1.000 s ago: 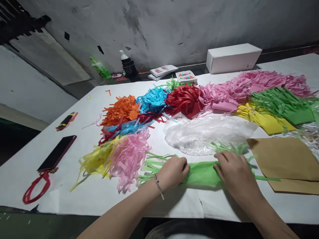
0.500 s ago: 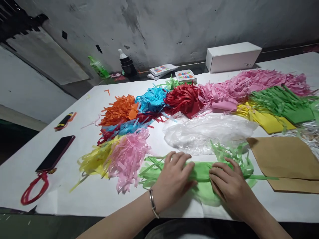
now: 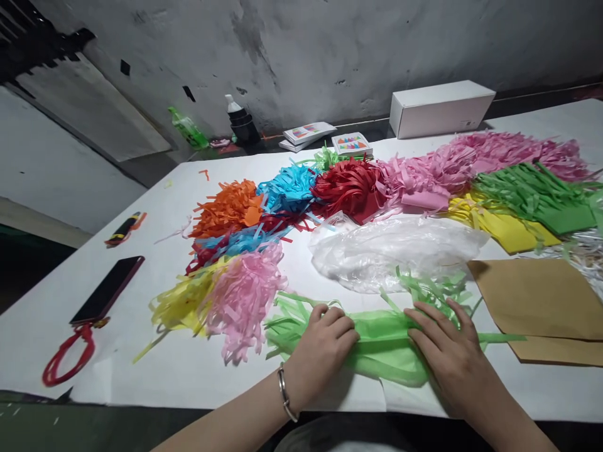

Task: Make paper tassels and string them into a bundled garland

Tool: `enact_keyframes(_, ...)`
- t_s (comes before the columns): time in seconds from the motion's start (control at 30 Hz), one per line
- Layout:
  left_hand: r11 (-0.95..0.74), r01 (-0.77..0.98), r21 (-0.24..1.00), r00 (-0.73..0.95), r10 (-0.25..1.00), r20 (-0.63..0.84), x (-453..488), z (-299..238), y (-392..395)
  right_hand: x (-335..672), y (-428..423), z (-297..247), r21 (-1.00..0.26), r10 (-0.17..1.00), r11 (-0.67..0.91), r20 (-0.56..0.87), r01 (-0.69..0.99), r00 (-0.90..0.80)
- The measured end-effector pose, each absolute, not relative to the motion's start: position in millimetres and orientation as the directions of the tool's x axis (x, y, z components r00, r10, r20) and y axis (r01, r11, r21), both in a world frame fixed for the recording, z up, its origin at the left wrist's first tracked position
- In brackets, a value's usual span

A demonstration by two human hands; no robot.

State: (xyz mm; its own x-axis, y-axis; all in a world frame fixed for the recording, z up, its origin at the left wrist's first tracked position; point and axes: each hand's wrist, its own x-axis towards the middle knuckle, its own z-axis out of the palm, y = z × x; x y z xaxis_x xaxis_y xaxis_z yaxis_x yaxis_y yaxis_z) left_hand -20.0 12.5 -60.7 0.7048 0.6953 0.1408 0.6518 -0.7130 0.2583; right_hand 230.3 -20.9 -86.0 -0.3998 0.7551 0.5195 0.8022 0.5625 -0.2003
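Note:
A light green tissue-paper sheet [image 3: 386,355] with fringed ends lies at the table's near edge, a raised fold running along its middle. On its left part rests my left hand [image 3: 323,351], a metal bangle at the wrist; the fingers are curled and pinch the fold. My right hand [image 3: 445,345] lies over the right part with fingers stretched and spread, pressing on the paper. Its thumb is hidden. Green fringe strips spread out past both hands. Just beyond the sheet is a crumpled clear plastic bag [image 3: 396,251].
Fringed paper bunches in pink [image 3: 247,301], orange [image 3: 226,210], red [image 3: 348,188], yellow [image 3: 504,223] and dark green [image 3: 537,194] surround the bag. Brown paper [image 3: 537,307] lies at right. A phone [image 3: 108,289] with a red strap is at left. A white box [image 3: 440,110] stands behind.
The green sheet looks more spread out between my hands. My left hand has closed more and shifted slightly left and down; my right hand has moved right and its fingers have spread.

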Motion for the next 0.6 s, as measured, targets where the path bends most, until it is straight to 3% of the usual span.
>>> enact_keyframes(0.13,-0.559,0.763,0.324,0.585,0.811,0.021,-18.6,-48.9,11.0,223.0,-13.4,-83.5,-0.231,0.839,0.433,0.458,0.871,-0.295)
enact_keyframes(0.27,-0.435,0.879,0.197,0.465,0.874,-0.143,-10.3,-40.6,19.5,213.3,-4.4,-85.2,-0.167,0.897,0.302,0.384,0.938,-0.22)
enact_keyframes(0.4,-0.429,0.894,0.13,0.448,0.868,-0.215,-5.3,-36.4,28.0,210.7,-1.4,-80.3,-0.127,0.908,0.249,0.377,0.96,-0.185)
enact_keyframes(0.47,-0.441,0.889,0.124,0.458,0.859,-0.226,-4.4,-34.7,30.2,210.5,-2.0,-76.0,-0.124,0.873,0.313,0.428,0.942,-0.234)
enact_keyframes(0.6,-0.465,0.878,0.11,0.478,0.85,-0.224,-4.5,-33.2,32.7,208.2,-2.0,-74.0,-0.144,0.707,0.648,0.478,0.747,-0.521)
